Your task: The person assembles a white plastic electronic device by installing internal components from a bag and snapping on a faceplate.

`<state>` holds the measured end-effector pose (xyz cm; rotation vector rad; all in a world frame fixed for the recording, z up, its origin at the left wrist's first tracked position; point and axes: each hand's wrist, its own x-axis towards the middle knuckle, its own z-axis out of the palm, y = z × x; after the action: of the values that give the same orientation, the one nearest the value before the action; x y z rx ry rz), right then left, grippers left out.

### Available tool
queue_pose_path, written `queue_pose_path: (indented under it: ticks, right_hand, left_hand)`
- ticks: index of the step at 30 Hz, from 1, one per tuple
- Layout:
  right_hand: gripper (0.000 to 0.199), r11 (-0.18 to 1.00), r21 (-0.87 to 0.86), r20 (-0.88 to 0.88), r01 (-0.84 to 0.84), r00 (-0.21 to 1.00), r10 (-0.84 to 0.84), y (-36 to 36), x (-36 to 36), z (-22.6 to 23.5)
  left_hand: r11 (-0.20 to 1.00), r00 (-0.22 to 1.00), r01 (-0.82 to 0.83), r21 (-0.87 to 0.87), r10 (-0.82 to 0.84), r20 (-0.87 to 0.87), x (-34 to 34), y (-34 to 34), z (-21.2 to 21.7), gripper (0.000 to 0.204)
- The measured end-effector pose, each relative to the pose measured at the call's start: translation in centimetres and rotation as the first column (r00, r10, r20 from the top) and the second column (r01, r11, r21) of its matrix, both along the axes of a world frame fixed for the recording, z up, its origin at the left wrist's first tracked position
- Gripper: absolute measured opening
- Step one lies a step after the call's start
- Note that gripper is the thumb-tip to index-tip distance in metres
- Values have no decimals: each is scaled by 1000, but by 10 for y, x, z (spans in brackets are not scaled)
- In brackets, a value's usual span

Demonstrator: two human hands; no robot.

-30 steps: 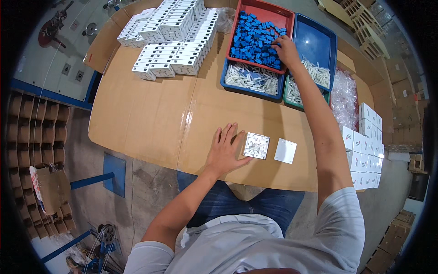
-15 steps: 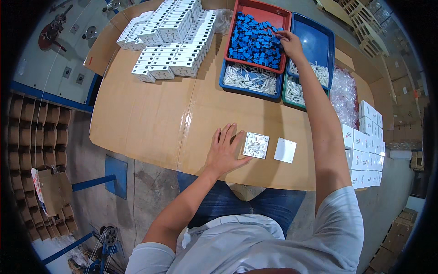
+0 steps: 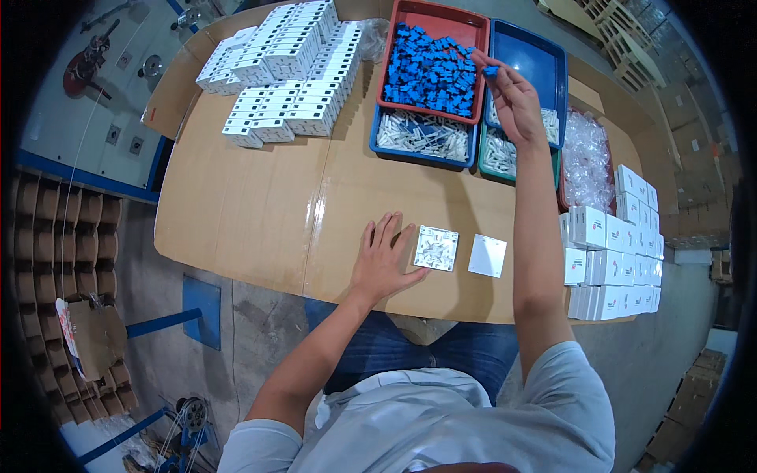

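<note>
Your right hand [image 3: 516, 98] has lifted off the red tray [image 3: 434, 16] pinching 1 blue part [image 3: 490, 71], while your left hand [image 3: 384, 264] stays flat beside the square module [image 3: 436, 248].

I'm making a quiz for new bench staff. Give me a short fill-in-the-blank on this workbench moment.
1. The right hand holds a small ____ part in its fingertips.
2. The left hand lies flat beside a square white switch module, on its ____ side.
3. The heap of small blue parts lies in the ____ tray.
4. To the right of the module lies a plain white ____ plate.

Missing words: blue; left; red; square
</note>
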<state>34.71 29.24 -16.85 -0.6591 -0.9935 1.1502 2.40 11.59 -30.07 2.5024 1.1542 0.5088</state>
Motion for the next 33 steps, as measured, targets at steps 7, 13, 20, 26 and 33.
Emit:
queue_pose_path:
  ticks: [7,13,20,26,33]
  right_hand:
    - [38,998,68,-22,-7,1000,9,-69,-26,30]
    - [28,992,115,-84,-56,994,66,-92,-27,29]
    - [34,997,77,-120,-4,993,14,-103,-39,31]
    - [46,990,99,-374,-104,918,134,-106,-43,18]
    - [55,937,215,-603,-274,718,348,-130,-56,6]
  left_hand:
    - [1000,999,-5,25,6,-36,3,-1,-2,88]
    - [999,1000,-7,34,8,-17,4,-3,-4,87]
    - [1000,1000,-8,12,8,-21,3,-3,-3,87]
    - [1000,1000,-8,22,8,6,3,-5,-3,87]
    - [1000,1000,4,0,-4,-8,5,-3,-4,88]
